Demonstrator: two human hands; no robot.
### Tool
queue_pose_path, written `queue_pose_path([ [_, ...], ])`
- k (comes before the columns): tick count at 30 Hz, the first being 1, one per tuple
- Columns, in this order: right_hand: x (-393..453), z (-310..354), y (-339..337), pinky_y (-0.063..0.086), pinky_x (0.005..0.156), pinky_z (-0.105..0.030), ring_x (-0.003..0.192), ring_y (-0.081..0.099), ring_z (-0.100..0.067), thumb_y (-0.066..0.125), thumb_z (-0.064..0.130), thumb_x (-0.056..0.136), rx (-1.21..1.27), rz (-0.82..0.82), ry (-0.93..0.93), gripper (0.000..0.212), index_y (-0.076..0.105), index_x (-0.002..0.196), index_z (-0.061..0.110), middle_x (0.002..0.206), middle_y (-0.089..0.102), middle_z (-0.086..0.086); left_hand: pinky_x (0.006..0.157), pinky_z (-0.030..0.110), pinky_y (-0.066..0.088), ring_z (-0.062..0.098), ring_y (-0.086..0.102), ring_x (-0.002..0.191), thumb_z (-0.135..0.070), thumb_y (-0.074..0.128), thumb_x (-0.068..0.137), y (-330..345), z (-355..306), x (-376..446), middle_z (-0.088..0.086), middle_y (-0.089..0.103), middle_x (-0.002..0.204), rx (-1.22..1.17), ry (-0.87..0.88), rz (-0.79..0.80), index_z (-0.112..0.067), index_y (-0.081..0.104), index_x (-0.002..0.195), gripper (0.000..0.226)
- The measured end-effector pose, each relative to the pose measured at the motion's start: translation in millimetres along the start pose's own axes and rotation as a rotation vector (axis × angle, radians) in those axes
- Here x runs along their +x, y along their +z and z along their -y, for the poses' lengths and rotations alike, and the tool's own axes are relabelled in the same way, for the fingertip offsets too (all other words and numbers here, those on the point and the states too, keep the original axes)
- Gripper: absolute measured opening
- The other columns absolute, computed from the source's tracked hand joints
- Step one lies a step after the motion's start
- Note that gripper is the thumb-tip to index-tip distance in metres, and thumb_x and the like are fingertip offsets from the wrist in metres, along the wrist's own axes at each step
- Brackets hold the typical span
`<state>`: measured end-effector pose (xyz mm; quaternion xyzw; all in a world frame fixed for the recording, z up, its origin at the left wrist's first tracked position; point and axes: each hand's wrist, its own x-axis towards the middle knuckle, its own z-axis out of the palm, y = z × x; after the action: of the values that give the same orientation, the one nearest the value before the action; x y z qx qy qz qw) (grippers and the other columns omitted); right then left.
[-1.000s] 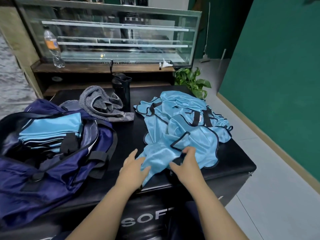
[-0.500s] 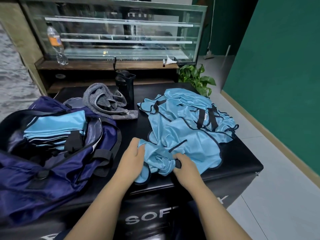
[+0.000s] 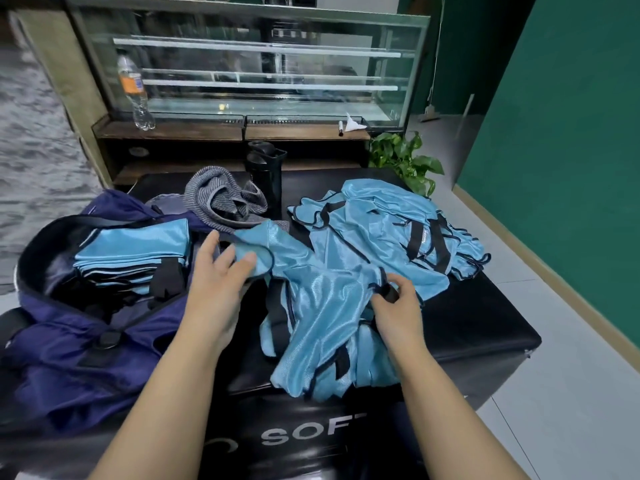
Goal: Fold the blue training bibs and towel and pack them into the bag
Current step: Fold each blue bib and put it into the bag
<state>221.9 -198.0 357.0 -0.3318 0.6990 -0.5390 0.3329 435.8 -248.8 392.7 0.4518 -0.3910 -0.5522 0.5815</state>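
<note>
A light blue bib (image 3: pixel 322 306) with black trim is pulled toward me off a loose pile of bibs (image 3: pixel 391 230) on the black padded box (image 3: pixel 478 327). My left hand (image 3: pixel 218 282) pinches the bib's upper left edge between thumb and fingers. My right hand (image 3: pixel 394 306) grips its black trim on the right. The open navy bag (image 3: pixel 69 341) lies at the left with a stack of folded bibs (image 3: pixel 138 251) inside. A grey striped towel (image 3: pixel 221 199) lies crumpled behind the bag.
A black bottle (image 3: pixel 266 174) stands behind the towel. A glass display case (image 3: pixel 259 64) with a plastic bottle (image 3: pixel 133 91) on its ledge fills the back. A potted plant (image 3: pixel 405 157) sits at the back right, and tiled floor runs beside a green wall at the right.
Both hands have lifted one bib out of the pile and spread it; my left hand moved up and left with its edge, and the bib's lower part now hangs toward the box's front.
</note>
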Motion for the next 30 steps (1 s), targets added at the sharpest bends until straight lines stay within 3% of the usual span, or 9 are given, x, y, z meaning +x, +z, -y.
queue_pose_path([
  [3, -4, -1, 0, 0.036, 0.087, -0.022, 0.106, 0.045, -0.011, 0.058, 0.01, 0.09, -0.117, 0.005, -0.019, 0.063, 0.028, 0.145, 0.018, 0.138, 0.04, 0.0, 0.109, 0.028, 0.028, 0.005, 0.029, 0.135, -0.011, 0.067, 0.087, -10, 22, 1, -0.009, 0.03, 0.146, 0.335, 0.028, 0.099, -0.029, 0.022, 0.15, 0.08],
  [6, -13, -1, 5, 0.032, 0.099, -0.033, 0.12, 0.038, -0.02, 0.059, 0.014, 0.087, -0.44, -0.127, -0.224, 0.044, 0.046, 0.129, 0.017, 0.129, 0.047, 0.0, 0.097, 0.024, 0.036, 0.01, 0.05, 0.123, -0.009, 0.07, 0.084, -14, 44, -1, -0.005, 0.053, 0.131, 0.587, 0.074, 0.102, -0.022, 0.053, 0.124, 0.046],
  [8, -15, -1, 6, 0.041, 0.081, -0.031, 0.099, 0.051, -0.02, 0.057, 0.02, 0.089, -0.478, -0.03, -0.257, 0.011, 0.058, 0.099, 0.017, 0.098, 0.058, 0.002, 0.089, 0.03, 0.047, 0.019, 0.061, 0.105, -0.015, 0.073, 0.082, -11, 55, -8, 0.001, 0.062, 0.115, 0.661, -0.053, 0.163, -0.02, 0.056, 0.106, 0.029],
  [10, -18, 3, 9, 0.038, 0.061, -0.028, 0.071, 0.052, -0.017, 0.057, 0.031, 0.091, -0.457, 0.176, -0.155, 0.025, 0.053, 0.075, 0.013, 0.068, 0.054, 0.003, 0.076, 0.032, 0.054, 0.022, 0.065, 0.091, -0.025, 0.077, 0.078, -7, 63, -17, 0.002, 0.065, 0.101, 0.785, -0.148, 0.255, -0.016, 0.057, 0.094, 0.027],
  [13, -22, 4, 13, 0.029, 0.054, -0.03, 0.058, 0.039, -0.018, 0.057, 0.044, 0.091, -0.547, 0.319, -0.084, 0.044, 0.041, 0.063, 0.014, 0.06, 0.04, -0.003, 0.064, 0.027, 0.05, 0.015, 0.065, 0.082, -0.035, 0.078, 0.075, -9, 68, -25, 0.0, 0.066, 0.092, 0.972, -0.274, 0.266, -0.014, 0.057, 0.092, 0.033],
  [18, -25, 0, 11, 0.029, 0.054, -0.028, 0.055, 0.036, -0.015, 0.059, 0.055, 0.086, -0.572, 0.475, -0.033, 0.048, 0.035, 0.061, 0.022, 0.056, 0.034, 0.006, 0.065, 0.031, 0.049, 0.017, 0.064, 0.068, -0.026, 0.066, 0.087, -11, 59, -24, 0.014, 0.071, 0.082, 0.851, -0.206, 0.37, 0.0, 0.067, 0.084, 0.026],
  [23, -32, 6, 15, 0.048, 0.079, -0.016, 0.092, 0.063, 0.005, 0.072, 0.043, 0.081, -0.315, 0.624, -0.076, 0.048, 0.055, 0.123, 0.027, 0.109, 0.066, 0.016, 0.065, 0.026, 0.046, 0.012, 0.061, 0.07, -0.022, 0.058, 0.093, 5, 32, -30, -0.001, 0.069, 0.081, 0.63, 0.004, 0.235, -0.012, 0.064, 0.084, 0.015],
  [26, -35, 12, 13, 0.042, 0.065, -0.013, 0.068, 0.055, -0.001, 0.069, 0.025, 0.086, -0.355, 0.593, -0.199, 0.013, 0.059, 0.096, 0.024, 0.088, 0.064, 0.011, 0.052, 0.019, 0.032, 0.007, 0.04, 0.054, -0.025, 0.059, 0.092, 9, 20, -32, -0.002, 0.046, 0.061, 0.641, 0.136, 0.12, -0.01, 0.046, 0.066, 0.033],
  [30, -34, 19, 4, 0.034, 0.057, -0.017, 0.06, 0.041, -0.007, 0.058, 0.023, 0.093, -0.355, 0.411, -0.256, 0.012, 0.055, 0.082, 0.02, 0.075, 0.053, 0.004, 0.054, 0.022, 0.03, 0.007, 0.036, 0.052, -0.026, 0.064, 0.089, 5, -2, -39, -0.007, 0.045, 0.055, 0.601, 0.254, 0.069, -0.008, 0.051, 0.065, 0.032],
])
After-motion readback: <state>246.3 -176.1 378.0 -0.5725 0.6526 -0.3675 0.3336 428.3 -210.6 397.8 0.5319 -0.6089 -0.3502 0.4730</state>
